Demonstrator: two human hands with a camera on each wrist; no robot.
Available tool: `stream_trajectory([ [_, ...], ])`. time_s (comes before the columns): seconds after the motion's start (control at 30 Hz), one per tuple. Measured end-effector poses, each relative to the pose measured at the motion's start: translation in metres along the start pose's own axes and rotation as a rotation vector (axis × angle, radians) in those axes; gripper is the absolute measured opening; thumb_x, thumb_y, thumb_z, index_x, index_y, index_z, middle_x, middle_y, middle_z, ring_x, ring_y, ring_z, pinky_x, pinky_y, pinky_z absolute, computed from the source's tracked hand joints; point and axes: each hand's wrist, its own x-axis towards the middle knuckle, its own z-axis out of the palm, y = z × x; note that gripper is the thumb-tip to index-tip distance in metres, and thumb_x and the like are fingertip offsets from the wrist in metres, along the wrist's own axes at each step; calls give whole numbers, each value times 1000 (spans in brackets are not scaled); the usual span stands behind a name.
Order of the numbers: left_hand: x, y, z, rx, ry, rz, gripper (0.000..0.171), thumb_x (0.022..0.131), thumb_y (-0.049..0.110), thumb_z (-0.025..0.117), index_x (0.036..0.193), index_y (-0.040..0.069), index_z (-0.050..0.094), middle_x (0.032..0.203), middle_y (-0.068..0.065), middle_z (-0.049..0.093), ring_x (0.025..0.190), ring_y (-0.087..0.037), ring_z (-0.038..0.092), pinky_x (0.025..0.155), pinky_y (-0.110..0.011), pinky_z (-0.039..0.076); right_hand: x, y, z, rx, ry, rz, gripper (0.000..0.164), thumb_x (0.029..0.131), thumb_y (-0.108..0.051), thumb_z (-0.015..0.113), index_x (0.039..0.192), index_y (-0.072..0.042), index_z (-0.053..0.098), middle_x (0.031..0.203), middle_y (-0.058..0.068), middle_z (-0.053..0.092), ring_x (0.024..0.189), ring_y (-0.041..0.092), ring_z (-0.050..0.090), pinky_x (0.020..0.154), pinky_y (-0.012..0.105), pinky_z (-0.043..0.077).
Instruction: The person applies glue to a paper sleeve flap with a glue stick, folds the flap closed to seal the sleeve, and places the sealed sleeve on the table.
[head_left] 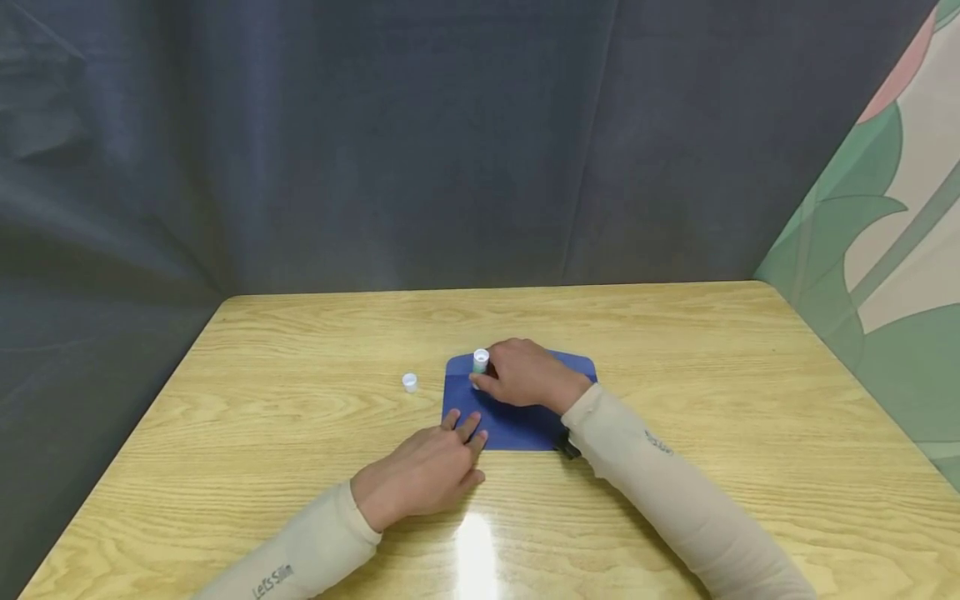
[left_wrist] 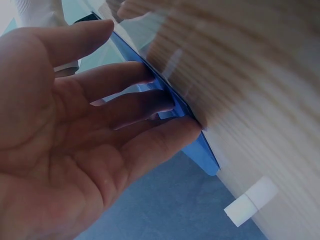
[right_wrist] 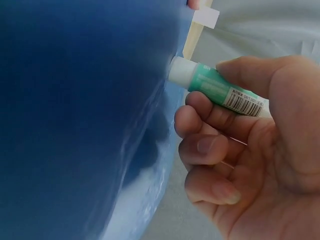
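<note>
A blue envelope [head_left: 513,432] lies on the wooden table, its flap [head_left: 577,363] spread toward the far side. My right hand [head_left: 528,375] pinches a green-and-white glue stick [right_wrist: 215,85] between thumb and fingers. The glue stick's lower end meets the envelope near the flap's left part. Shiny streaks [right_wrist: 125,150] run along the blue paper in the right wrist view. With fingers spread, my left hand [head_left: 427,471] rests its fingertips on the envelope's near left corner. A white cap [head_left: 409,382] stands on the table left of the envelope.
The wooden table [head_left: 285,417] reaches out on all sides of the envelope. Behind it hangs a dark curtain [head_left: 450,167]. A wall with green leaf shapes [head_left: 885,250] borders the right side. A small black object [head_left: 568,445] shows beneath my right wrist.
</note>
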Motion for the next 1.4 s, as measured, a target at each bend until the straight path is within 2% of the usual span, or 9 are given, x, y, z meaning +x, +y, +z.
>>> stream_trajectory([
  [0.37, -1, 0, -2, -71, -5, -23, 50, 101, 31, 58, 139, -1, 55, 149, -23, 47, 135, -44, 48, 110, -42, 46, -17, 16, -6, -23, 6, 10, 33, 99, -36, 60, 73, -16, 60, 62, -2, 54, 55, 12, 49, 57, 27, 40],
  [0.7, 0, 0, 1, -60, 7, -34, 50, 101, 33, 58, 139, 1, 56, 150, -22, 47, 134, -44, 50, 106, -42, 49, -34, 33, -9, -26, 24, 30, 36, 98, -36, 62, 68, -17, 57, 59, -3, 51, 53, 11, 47, 54, 26, 38],
  [1.0, 0, -3, -1, -98, 10, -30, 49, 101, 31, 58, 139, 1, 55, 149, -21, 46, 135, -43, 48, 108, -43, 47, -51, 48, -13, -44, 33, 74, 33, 97, -38, 62, 72, -17, 60, 61, -4, 54, 55, 10, 49, 57, 26, 41],
  [1.4, -1, -3, -2, -95, 11, -24, 48, 101, 30, 58, 140, 2, 55, 149, -21, 46, 136, -40, 49, 107, -41, 48, -73, 68, -18, -40, 42, 120, 31, 96, -37, 63, 72, -17, 59, 62, -5, 53, 56, 10, 47, 56, 26, 39],
])
